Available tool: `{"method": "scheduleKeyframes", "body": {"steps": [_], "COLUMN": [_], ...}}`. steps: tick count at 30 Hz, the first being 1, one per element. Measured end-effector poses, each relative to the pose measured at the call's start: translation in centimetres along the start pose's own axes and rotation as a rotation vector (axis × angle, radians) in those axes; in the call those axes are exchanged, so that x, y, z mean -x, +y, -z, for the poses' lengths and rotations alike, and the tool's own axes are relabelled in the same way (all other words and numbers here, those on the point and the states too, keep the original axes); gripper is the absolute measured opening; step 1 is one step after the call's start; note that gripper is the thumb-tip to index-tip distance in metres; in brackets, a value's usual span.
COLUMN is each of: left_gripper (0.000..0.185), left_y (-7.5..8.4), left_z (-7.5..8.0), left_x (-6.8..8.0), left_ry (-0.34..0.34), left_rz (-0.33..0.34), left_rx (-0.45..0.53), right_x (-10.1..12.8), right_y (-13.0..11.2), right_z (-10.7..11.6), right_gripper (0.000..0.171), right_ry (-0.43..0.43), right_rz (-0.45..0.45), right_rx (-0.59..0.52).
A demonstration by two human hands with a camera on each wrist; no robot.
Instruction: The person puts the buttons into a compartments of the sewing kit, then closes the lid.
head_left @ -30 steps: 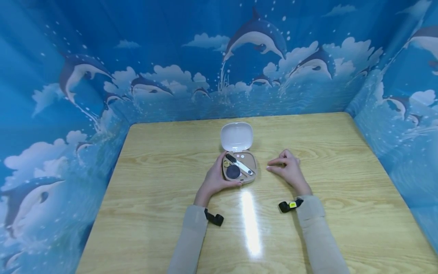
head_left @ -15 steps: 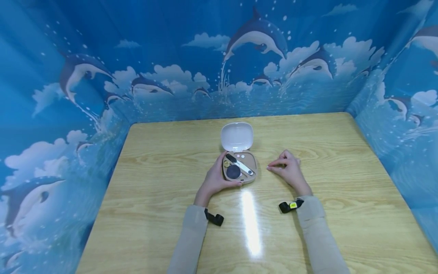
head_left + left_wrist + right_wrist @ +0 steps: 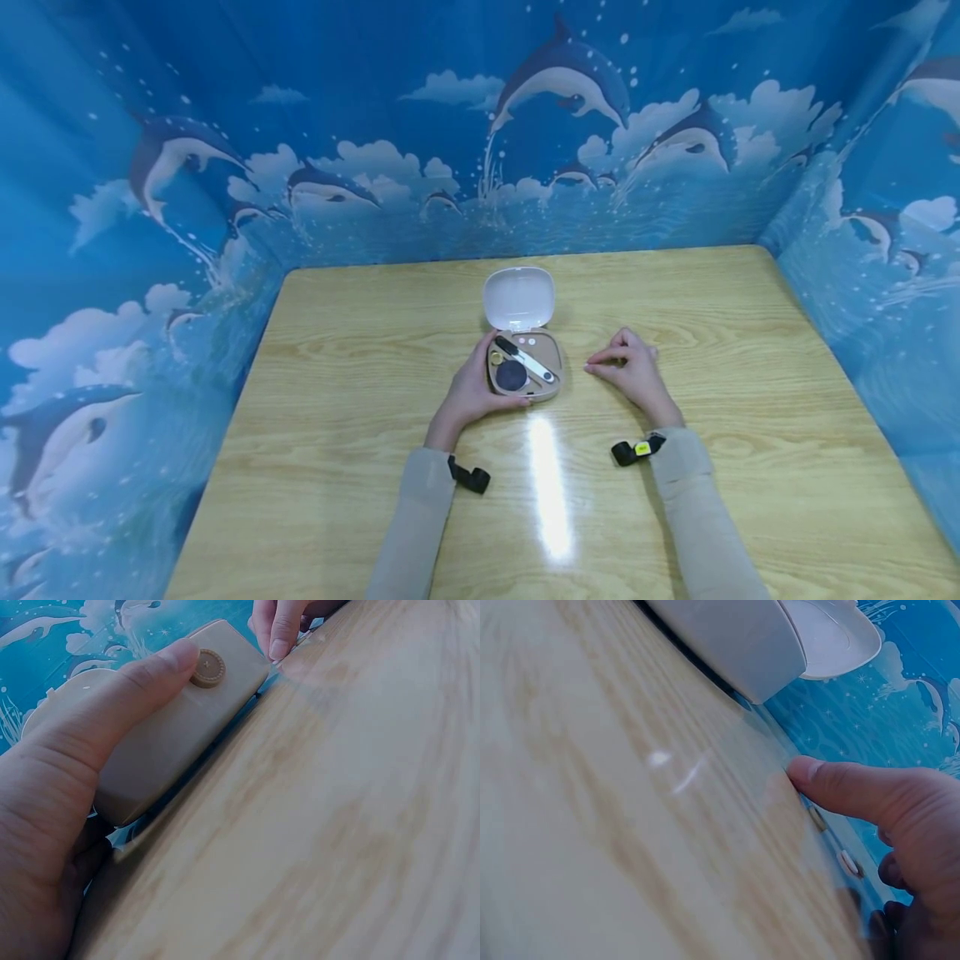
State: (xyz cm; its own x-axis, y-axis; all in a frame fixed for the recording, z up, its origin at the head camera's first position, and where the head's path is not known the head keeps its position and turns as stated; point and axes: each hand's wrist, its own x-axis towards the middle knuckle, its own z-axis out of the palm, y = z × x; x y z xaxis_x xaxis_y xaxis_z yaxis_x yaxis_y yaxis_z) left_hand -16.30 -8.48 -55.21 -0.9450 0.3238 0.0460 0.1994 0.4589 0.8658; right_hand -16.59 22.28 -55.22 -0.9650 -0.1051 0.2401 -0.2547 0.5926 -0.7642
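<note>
Centrally on bench [image 3: 337, 350]: open case [image 3: 525, 371], lid up on far side. Left hand [image 3: 471, 392] cups case's left and near edges, thumb curled along front. Right hand [image 3: 630, 367] just right of case, not touching, fingers loosely curled, holding nothing. Left nearer.

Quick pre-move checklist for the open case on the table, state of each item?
1. Case lid fully open and upright behind the tray: ok.
2. Left hand steadies the case base, thumb along its front by the round button: ok.
3. Right hand holds nothing and rests on the table beside the case, apart from it: ok.
4. White-and-black tool lies slantwise in the tray, unblocked: ok.
5. Dark round piece seated in the tray: ok.
6. Whether the tool is clipped in or loose: cannot tell.
</note>
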Motion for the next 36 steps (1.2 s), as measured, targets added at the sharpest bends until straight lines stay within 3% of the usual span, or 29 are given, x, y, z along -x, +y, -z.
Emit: {"method": "scheduleKeyframes", "body": {"steps": [12, 36], "left_gripper": [0.131, 0.132], "left_y": [-0.2, -0.2], "left_z": [-0.1, -0.1], "left_x": [-0.1, 0.0], "left_ry": [0.000, 0.003], "left_rz": [-0.021, -0.033], "left_rx": [0.009, 0.009], "right_x": [-0.3, -2.2], "right_y": [-0.5, -3.0], "right_z": [0.8, 1.8], "right_gripper": [0.014, 0.021], "right_ry": [-0.023, 0.022], "right_rz": [-0.118, -0.100], "right_rx": [-0.050, -0.120]}}
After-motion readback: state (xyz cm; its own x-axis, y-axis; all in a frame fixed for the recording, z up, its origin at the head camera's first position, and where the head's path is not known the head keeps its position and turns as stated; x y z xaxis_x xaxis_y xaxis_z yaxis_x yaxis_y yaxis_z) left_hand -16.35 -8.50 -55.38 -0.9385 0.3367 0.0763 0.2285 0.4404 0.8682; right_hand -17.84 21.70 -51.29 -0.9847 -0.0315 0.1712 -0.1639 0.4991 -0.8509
